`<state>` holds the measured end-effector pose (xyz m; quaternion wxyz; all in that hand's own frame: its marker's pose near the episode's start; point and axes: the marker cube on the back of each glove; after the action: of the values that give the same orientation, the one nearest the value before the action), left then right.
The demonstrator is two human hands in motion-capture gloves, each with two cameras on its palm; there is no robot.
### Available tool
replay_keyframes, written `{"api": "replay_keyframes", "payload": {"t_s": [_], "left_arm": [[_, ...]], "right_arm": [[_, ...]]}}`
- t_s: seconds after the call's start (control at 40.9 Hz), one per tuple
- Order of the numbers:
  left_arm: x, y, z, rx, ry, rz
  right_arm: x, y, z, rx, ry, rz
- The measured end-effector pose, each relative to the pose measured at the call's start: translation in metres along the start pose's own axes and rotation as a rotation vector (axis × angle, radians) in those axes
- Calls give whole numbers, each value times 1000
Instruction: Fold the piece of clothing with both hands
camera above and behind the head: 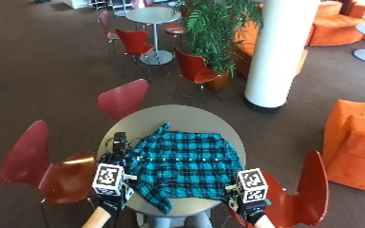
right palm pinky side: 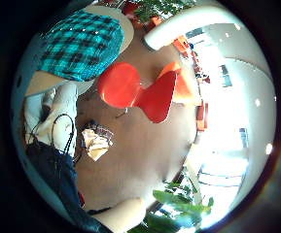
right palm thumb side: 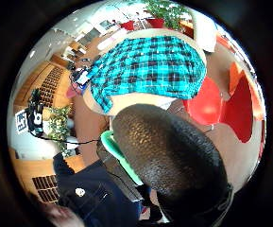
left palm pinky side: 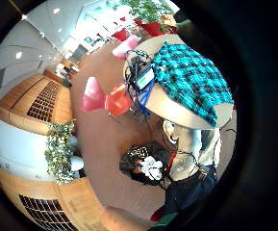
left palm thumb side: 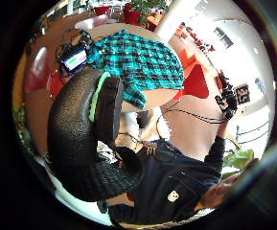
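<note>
While the teal-and-black checked cotton shirt [camera above and behind the head: 186, 166] lay spread across the round grey table [camera above and behind the head: 170, 116], overhanging its near edge, both hands hovered apart from it. Left hand [camera above and behind the head: 111, 205] curled, empty; right hand's [camera above and behind the head: 253, 212] fingers could not be judged. Fabric judged light and limp, best pinched at the near corners.

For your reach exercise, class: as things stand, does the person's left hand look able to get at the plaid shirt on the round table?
Probably yes. The left hand hovers at the table's near edge, beside the plaid shirt's hanging corner, with nothing between them.
</note>
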<state>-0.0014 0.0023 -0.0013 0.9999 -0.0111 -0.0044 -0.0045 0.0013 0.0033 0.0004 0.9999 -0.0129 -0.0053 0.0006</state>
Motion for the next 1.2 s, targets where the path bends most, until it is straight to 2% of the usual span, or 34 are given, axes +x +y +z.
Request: {"api": "replay_keyframes", "payload": {"t_s": [0.22, 0.465, 0.807, 1.052, 1.199], "left_arm": [[2, -2, 2, -38, 19, 11], [11, -5, 0, -59, 1, 36], [2, -11, 9, -84, -7, 35], [11, 7, 16, -141, 39, 55], [17, 5, 13, -126, 27, 55]], "right_arm": [[11, -3, -1, 55, 81, 52], [6, -1, -21, -45, -108, -12], [-1, -14, -40, -72, -106, -6], [-23, 15, -42, -112, -72, -69], [-24, 19, -37, -140, -47, -75]]}}
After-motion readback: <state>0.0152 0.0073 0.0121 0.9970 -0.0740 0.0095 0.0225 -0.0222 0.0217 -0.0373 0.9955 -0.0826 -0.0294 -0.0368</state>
